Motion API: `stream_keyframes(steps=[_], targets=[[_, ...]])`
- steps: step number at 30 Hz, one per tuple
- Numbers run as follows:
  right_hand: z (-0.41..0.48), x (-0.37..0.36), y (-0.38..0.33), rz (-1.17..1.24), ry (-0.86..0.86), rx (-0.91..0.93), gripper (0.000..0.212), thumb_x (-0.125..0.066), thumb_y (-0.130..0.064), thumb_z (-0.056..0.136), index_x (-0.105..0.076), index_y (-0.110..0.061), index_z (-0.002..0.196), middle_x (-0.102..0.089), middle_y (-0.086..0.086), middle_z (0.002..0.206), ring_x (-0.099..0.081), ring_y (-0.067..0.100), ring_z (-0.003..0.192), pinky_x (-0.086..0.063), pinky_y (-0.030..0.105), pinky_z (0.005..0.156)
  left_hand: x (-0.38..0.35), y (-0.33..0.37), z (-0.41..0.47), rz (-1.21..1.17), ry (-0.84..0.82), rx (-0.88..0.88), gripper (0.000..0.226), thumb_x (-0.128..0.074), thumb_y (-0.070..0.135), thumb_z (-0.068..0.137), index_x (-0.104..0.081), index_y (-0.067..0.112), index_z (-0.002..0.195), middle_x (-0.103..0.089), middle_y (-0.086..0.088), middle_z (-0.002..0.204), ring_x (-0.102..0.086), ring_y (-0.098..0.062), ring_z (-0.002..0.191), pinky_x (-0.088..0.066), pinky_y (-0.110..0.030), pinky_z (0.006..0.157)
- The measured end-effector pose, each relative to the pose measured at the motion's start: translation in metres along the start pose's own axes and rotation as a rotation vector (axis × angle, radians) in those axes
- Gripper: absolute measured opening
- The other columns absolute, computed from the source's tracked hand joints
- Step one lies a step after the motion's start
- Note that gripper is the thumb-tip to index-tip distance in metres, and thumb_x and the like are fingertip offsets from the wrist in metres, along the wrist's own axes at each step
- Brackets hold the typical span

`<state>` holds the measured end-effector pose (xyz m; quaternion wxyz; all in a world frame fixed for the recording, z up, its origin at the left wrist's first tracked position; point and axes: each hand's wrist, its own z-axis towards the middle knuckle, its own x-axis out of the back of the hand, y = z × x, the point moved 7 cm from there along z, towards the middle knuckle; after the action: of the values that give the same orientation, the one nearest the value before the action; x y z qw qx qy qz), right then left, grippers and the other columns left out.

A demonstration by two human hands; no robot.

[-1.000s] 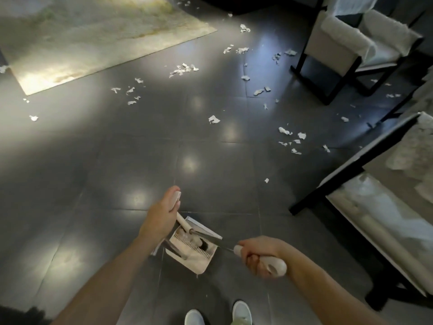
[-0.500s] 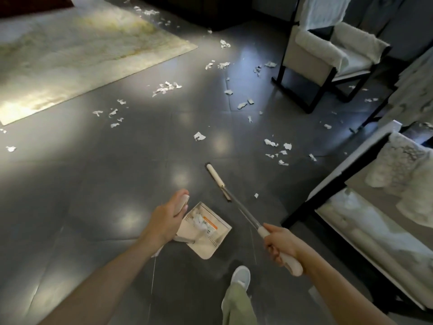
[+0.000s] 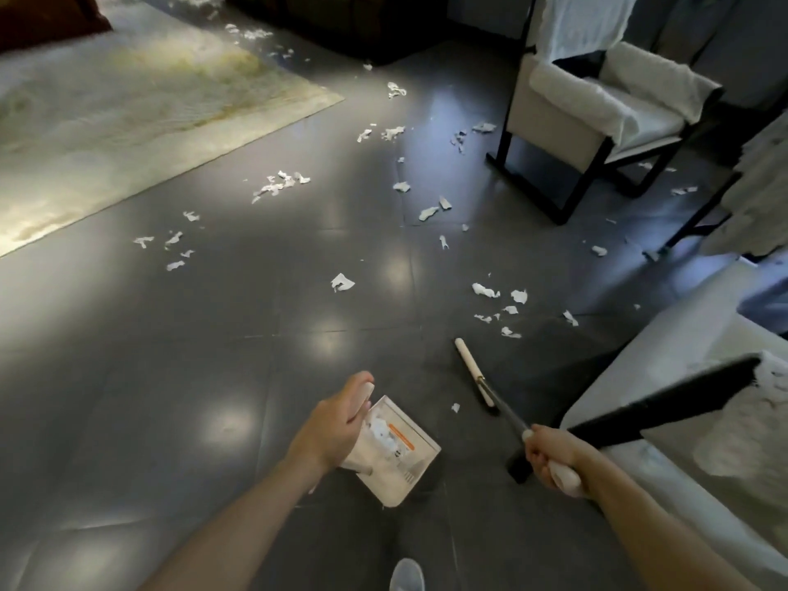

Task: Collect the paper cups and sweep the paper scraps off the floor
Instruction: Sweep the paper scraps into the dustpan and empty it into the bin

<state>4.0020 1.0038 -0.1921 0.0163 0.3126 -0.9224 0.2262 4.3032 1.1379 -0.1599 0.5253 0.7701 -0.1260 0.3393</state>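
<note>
View from the head down onto a dark tiled floor [image 3: 213,356]. The left hand [image 3: 337,424] is curled round the cream handle of a dustpan [image 3: 420,460], which sits low in front of the person and holds a small heap of white scraps. The right hand [image 3: 550,456] is clenched round the grip of a broom [image 3: 471,371]; its shaft slants forward and left to the head, down by the floor just ahead of the dustpan. More scraps [image 3: 281,183] lie scattered in loose clusters across the middle and far floor (one small piece lies just beside the broom head). A pale rug [image 3: 128,113] fills the far left, its edge running diagonally. An armchair [image 3: 597,104] stands far right, and a sofa [image 3: 682,347] with a black frame crowds the near right. The widest bare tiles lie left of the dustpan.
</note>
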Motion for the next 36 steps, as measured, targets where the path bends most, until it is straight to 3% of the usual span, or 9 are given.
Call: stream_keyframes(steps=[4, 8, 11, 14, 17, 20, 24, 31, 36], targets=[[0.011, -0.002, -0.004, -0.050, -0.040, -0.062, 0.019, -0.040, -0.007, 0.098, -0.041, -0.021, 0.111, -0.048, 0.001, 0.046, -0.040, 0.005, 0.031, -0.034, 0.016, 0.032, -0.019, 0.012, 0.048, 0.055, -0.012, -0.029, 0.028, -0.041, 0.033, 0.099, -0.036, 0.039, 0.126, -0.063, 0.002, 0.111, -0.061, -0.020, 0.098, -0.041, -0.027, 0.073], [-0.001, -0.037, -0.012, -0.111, -0.096, -0.032, 0.057, -0.044, -0.003, 0.093, -0.030, -0.023, 0.144, -0.051, 0.000, 0.054, -0.044, 0.004, 0.036, -0.040, 0.017, 0.037, -0.030, 0.021, 0.078, 0.055, -0.027, -0.040, 0.034, -0.040, 0.032, 0.100, -0.037, 0.032, 0.134, -0.062, -0.004, 0.122, -0.060, -0.026, 0.110, -0.039, -0.027, 0.080], [-0.016, -0.060, -0.018, 0.005, -0.173, -0.097, 0.042, -0.047, -0.004, 0.090, -0.047, -0.015, 0.131, -0.050, -0.002, 0.049, -0.045, 0.005, 0.038, -0.041, 0.018, 0.039, -0.022, 0.020, 0.086, 0.036, -0.020, -0.066, 0.027, -0.044, 0.028, 0.099, -0.040, 0.038, 0.124, -0.063, 0.003, 0.108, -0.062, -0.026, 0.103, -0.037, -0.026, 0.077], [-0.034, -0.066, -0.032, 0.279, -0.327, -0.241, 0.021, -0.047, -0.002, 0.090, -0.055, -0.010, 0.107, -0.048, 0.000, 0.048, -0.044, 0.005, 0.034, -0.039, 0.016, 0.032, -0.008, 0.016, 0.096, 0.001, -0.021, -0.065, 0.023, -0.048, 0.026, 0.098, -0.040, 0.044, 0.111, -0.059, 0.007, 0.096, -0.062, -0.026, 0.096, -0.037, -0.026, 0.076], [-0.048, -0.054, -0.053, 0.400, -0.365, -0.269, 0.036, -0.046, -0.001, 0.088, -0.050, -0.015, 0.120, -0.048, 0.001, 0.050, -0.045, 0.005, 0.032, -0.037, 0.015, 0.029, 0.004, 0.015, 0.111, -0.020, -0.040, -0.070, 0.025, -0.048, 0.026, 0.098, -0.039, 0.046, 0.110, -0.061, 0.005, 0.097, -0.061, -0.020, 0.091, -0.038, -0.027, 0.074], [-0.056, -0.043, -0.071, 0.310, -0.341, -0.195, 0.050, -0.049, -0.002, 0.088, -0.043, -0.012, 0.136, -0.049, 0.001, 0.050, -0.045, 0.005, 0.033, -0.038, 0.016, 0.030, 0.018, 0.020, 0.132, -0.012, -0.026, -0.104, 0.025, -0.050, 0.023, 0.097, -0.045, 0.042, 0.112, -0.064, 0.009, 0.091, -0.060, -0.012, 0.079, -0.039, -0.026, 0.063], [-0.046, -0.030, -0.110, 0.159, -0.197, 0.005, 0.063, -0.047, 0.001, 0.087, -0.035, -0.023, 0.144, -0.049, -0.002, 0.045, -0.042, 0.003, 0.034, -0.035, 0.016, 0.033, 0.034, 0.039, 0.171, 0.004, -0.015, -0.147, 0.027, -0.053, 0.023, 0.095, -0.045, 0.045, 0.108, -0.057, 0.020, 0.073, -0.053, 0.002, 0.064, -0.037, -0.019, 0.059], [0.023, 0.050, -0.186, 0.253, 0.039, 0.163, 0.068, -0.041, 0.005, 0.086, -0.035, -0.029, 0.145, -0.046, 0.001, 0.048, -0.038, 0.005, 0.034, -0.033, 0.015, 0.034, 0.025, 0.091, 0.265, 0.045, -0.055, -0.241, 0.028, -0.052, 0.021, 0.094, -0.042, 0.042, 0.109, -0.061, 0.011, 0.094, -0.060, -0.018, 0.085, -0.043, -0.033, 0.074], [0.095, 0.133, -0.257, 0.427, 0.103, 0.132, 0.046, -0.040, 0.004, 0.089, -0.041, -0.029, 0.122, -0.049, 0.003, 0.050, -0.041, 0.005, 0.034, -0.036, 0.015, 0.033, 0.002, 0.130, 0.347, 0.057, -0.095, -0.221, 0.028, -0.052, 0.022, 0.095, -0.047, 0.036, 0.120, -0.063, 0.007, 0.109, -0.061, -0.017, 0.098, -0.044, -0.031, 0.083]])
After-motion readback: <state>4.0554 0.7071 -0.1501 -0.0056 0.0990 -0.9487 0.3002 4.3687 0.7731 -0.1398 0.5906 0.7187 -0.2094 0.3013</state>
